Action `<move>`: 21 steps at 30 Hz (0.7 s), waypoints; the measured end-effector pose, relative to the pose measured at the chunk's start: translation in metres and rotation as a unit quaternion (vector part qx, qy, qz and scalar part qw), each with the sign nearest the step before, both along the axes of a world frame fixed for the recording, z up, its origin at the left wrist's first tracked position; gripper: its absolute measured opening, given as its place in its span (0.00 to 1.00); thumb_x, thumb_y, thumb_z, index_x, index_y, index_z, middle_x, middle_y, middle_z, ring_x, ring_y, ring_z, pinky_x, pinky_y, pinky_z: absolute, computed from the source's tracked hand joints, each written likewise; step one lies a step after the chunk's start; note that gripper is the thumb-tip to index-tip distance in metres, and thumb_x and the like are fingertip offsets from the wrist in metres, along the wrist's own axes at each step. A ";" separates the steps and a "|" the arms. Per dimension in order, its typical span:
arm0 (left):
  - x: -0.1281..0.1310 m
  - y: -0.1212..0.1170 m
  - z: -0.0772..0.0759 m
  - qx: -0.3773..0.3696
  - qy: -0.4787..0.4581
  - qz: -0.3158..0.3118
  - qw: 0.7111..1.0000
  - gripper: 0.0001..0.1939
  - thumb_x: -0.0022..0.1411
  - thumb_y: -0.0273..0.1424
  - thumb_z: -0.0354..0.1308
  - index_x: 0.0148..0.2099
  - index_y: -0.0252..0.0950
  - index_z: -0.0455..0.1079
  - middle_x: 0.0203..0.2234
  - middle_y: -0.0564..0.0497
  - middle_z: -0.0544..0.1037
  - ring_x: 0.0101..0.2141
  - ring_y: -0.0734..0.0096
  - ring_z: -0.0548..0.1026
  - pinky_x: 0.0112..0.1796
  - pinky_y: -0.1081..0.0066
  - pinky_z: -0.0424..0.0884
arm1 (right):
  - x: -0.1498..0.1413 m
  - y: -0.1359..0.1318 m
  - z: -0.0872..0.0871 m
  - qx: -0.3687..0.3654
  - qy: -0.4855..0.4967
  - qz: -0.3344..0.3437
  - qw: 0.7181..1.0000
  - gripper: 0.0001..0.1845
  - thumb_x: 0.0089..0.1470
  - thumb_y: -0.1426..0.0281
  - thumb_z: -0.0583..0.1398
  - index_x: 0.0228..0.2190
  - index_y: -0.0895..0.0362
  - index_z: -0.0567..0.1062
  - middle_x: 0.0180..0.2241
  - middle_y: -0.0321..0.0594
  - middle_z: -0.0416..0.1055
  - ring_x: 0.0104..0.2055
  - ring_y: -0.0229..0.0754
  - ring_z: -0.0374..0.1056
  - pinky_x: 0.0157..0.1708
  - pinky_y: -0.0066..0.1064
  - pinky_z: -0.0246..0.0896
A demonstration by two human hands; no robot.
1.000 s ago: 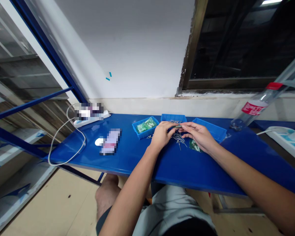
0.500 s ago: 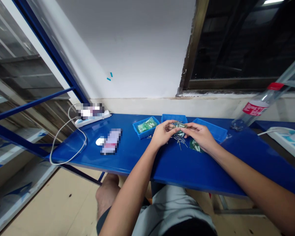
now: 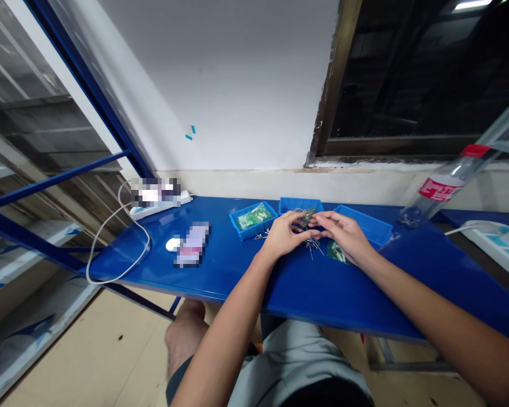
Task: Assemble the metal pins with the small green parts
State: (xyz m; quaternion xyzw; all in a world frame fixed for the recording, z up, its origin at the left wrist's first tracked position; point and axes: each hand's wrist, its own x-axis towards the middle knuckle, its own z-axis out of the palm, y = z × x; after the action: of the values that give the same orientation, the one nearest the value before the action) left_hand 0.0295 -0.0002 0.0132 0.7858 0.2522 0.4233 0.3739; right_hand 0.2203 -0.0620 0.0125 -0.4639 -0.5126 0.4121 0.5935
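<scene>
Your left hand (image 3: 285, 236) and right hand (image 3: 343, 236) are both over the middle of the table (image 3: 220, 282), fingers curled inward, tips close together. Left hand pinches a small green circuit board (image 3: 307, 216) between thumb and fingertips, held up above the table. Right fingertips (image 3: 318, 218) sit just beside that board; can't tell if they touch it.

Directly below your hands is a loose pile of thin metal pins (image 3: 313, 245), lying on the table. A few more pins (image 3: 261, 236) lie by the left tray.

3 shallow blue plastic trays sit along the wall side. Left tray (image 3: 237, 229) holds green circuit boards. Middle tray (image 3: 300, 204) is partly behind your hands, with pins at its front edge. Right tray (image 3: 365, 225) is just past your right hand. A green circuit board (image 3: 336, 252) lies on the table under your right hand's heel.

Further left: white mouse (image 3: 172, 244), pixelated flat object (image 3: 192, 244), white power strip (image 3: 161, 206). Far right: clear plastic bottle (image 3: 439, 189), tilted, base on the table.
</scene>
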 end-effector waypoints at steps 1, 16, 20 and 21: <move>0.000 0.001 -0.001 -0.005 -0.003 0.007 1.000 0.23 0.61 0.39 0.72 0.55 0.35 0.78 0.49 0.40 0.81 0.40 0.62 0.82 0.42 0.64 0.80 | -0.001 0.000 0.001 0.003 0.003 0.009 1.000 0.22 0.54 0.49 0.71 0.41 0.53 0.83 0.41 0.45 0.81 0.45 0.51 0.78 0.36 0.38 0.80; 0.002 0.008 -0.006 -0.138 -0.110 -0.019 0.984 0.20 0.61 0.37 0.71 0.50 0.32 0.74 0.41 0.44 0.83 0.39 0.68 0.81 0.44 0.68 0.76 | -0.002 0.003 -0.004 0.027 -0.041 -0.025 0.998 0.30 0.46 0.46 0.74 0.40 0.55 0.78 0.34 0.41 0.78 0.28 0.39 0.71 0.28 0.33 0.72; 0.001 0.002 0.001 -0.036 -0.033 0.079 0.996 0.11 0.63 0.36 0.69 0.43 0.34 0.75 0.38 0.46 0.82 0.35 0.70 0.79 0.37 0.70 0.75 | -0.001 0.004 -0.006 0.032 -0.042 -0.070 0.996 0.29 0.46 0.47 0.74 0.38 0.53 0.75 0.31 0.38 0.77 0.27 0.39 0.71 0.24 0.30 0.69; 0.001 0.000 0.003 -0.030 -0.023 0.070 0.997 0.11 0.64 0.37 0.68 0.42 0.35 0.77 0.39 0.46 0.82 0.35 0.69 0.79 0.37 0.70 0.75 | -0.001 0.004 -0.006 0.034 -0.042 -0.074 0.996 0.29 0.46 0.47 0.75 0.39 0.53 0.75 0.31 0.38 0.77 0.28 0.41 0.72 0.24 0.30 0.69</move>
State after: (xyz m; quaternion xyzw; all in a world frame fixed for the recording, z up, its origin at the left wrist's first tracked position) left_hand 0.0304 -0.0002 0.0158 0.7444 0.3110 0.4586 0.3725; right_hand 0.2192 -0.0584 0.0065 -0.4973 -0.5152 0.3293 0.6155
